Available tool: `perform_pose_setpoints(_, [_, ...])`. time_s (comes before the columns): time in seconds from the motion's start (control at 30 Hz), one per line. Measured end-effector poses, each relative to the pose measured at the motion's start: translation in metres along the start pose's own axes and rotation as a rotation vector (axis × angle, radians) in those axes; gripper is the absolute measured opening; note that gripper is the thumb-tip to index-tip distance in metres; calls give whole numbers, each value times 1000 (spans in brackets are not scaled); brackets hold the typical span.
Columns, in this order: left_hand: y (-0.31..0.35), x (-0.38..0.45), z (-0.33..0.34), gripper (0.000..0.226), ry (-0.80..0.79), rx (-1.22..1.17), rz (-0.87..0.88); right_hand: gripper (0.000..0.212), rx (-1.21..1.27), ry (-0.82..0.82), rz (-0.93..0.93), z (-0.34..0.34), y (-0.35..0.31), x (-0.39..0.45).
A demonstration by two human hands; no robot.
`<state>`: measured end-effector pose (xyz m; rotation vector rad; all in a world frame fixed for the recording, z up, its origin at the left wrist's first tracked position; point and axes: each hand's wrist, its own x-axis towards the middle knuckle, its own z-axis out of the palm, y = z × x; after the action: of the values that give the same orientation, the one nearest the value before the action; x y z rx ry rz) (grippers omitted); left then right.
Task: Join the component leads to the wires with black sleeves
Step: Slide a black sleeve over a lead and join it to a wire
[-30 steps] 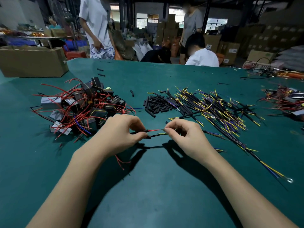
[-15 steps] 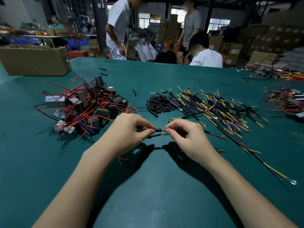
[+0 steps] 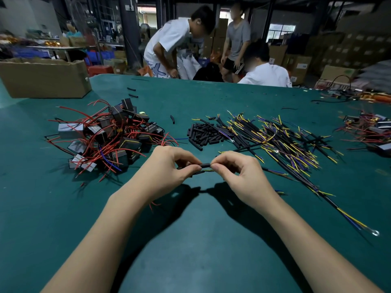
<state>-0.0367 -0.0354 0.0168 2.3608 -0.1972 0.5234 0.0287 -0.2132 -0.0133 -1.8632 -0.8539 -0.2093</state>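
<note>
My left hand (image 3: pixel 169 168) and my right hand (image 3: pixel 239 172) meet above the green table (image 3: pixel 190 240), fingertips almost touching. Between them lies a short black sleeve (image 3: pixel 204 165), pinched at its ends by both hands, with a thin yellow-green wire (image 3: pixel 206 170) just under it. Red leads (image 3: pixel 154 205) trail out below my left wrist; the component they belong to is hidden in the hand. A pile of black components with red leads (image 3: pixel 110 136) lies at the left. Loose black sleeves (image 3: pixel 203 134) and a heap of yellow, blue and black wires (image 3: pixel 281 142) lie behind.
A cardboard box (image 3: pixel 44 78) stands at the far left of the table. Another heap of components (image 3: pixel 370 132) lies at the right edge. A long wire with a ring terminal (image 3: pixel 375 233) stretches to the lower right. Three people stand or sit beyond the far edge.
The black sleeve has slid right over the bare red lead and the wire joint, which is now covered. My hands have drawn closer together.
</note>
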Motion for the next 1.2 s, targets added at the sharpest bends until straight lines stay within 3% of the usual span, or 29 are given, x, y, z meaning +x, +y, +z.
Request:
perform_pose_setpoints(0.27, [-2,1,5,12,40,30,86,23,130,-81,102,-11,-2,1])
perform_pose_setpoints(0.5, [-3,1,6,14,51,74,125,23,36,-108,2,-14,-7,2])
perform_pose_setpoints(0.67, [4,-1,10,22,-35,52,90,18,-124,-113,-131,-15,-11,3])
perform_pose_setpoints(0.87, [4,-1,13,19,-55,-1,90,19,-211,-92,-157,-14,-11,2])
perform_pose_setpoints(1.2, [1,-1,27,15,198,-93,74,8,-159,48,-22,-6,-11,2])
